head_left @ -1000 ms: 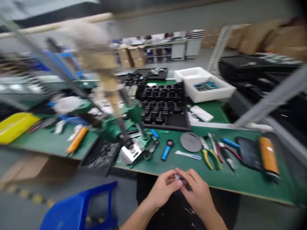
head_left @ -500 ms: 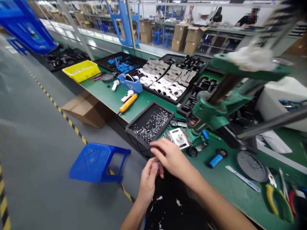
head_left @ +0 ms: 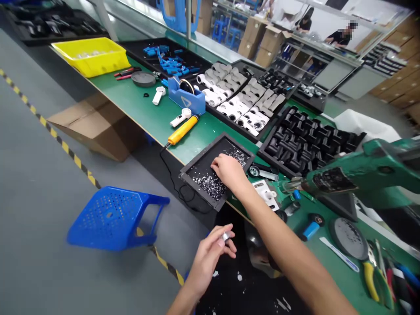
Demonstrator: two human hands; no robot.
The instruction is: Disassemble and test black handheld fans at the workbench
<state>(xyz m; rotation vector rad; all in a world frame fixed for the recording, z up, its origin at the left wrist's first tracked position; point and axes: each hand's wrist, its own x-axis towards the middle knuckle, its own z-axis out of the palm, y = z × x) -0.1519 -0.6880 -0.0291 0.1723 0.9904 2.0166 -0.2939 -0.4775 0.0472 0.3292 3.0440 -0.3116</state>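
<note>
My left hand is raised in front of the bench edge, its fingers closed round a small silvery metal part whose exact kind I cannot make out. My right hand reaches into a black tray scattered with tiny shiny pieces. Its fingertips are pinched together on the tray's floor; whatever is between them is hidden. Just right of the tray lies a white fixture plate under the green hand press. A handheld fan body rests beside the tray's right corner.
An orange electric screwdriver and a blue tape dispenser are left of the trays of white fan shells. Black parts fill another tray. Pliers and a grey round dish lie right. A blue stool stands on the floor.
My right hand has left my left hand and moved forward into the tray of tiny pieces. The silvery part now shows in my left hand. The view has shifted.
</note>
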